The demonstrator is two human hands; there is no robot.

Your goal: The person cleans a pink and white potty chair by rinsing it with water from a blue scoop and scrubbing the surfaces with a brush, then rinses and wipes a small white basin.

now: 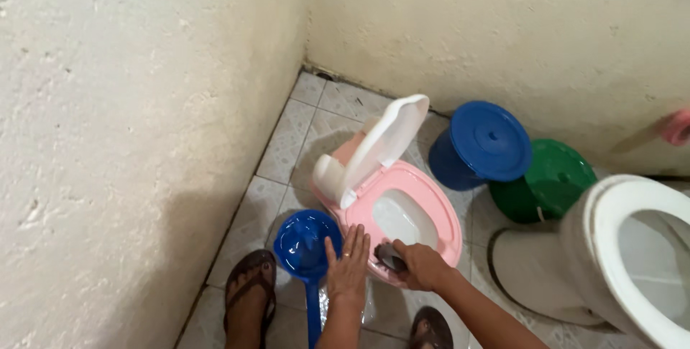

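Potty [424,191] pink, near rim: right hand [420,264] grips dark scrubber [389,255]; left hand [348,266] flat, fingers spread; blue dipper [305,245] crowds left.

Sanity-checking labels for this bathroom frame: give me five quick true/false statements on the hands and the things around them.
1. The pink potty has its white lid raised. True.
2. The right hand grips a dark scrubbing tool at the potty's front rim. True.
3. The left hand holds the blue dipper. False: it lies flat and open against the potty's front, beside the dipper.
4. The blue bucket and green bucket stand uncovered. False: both have lids on.
5. The white toilet is left of the potty. False: it stands to the right.
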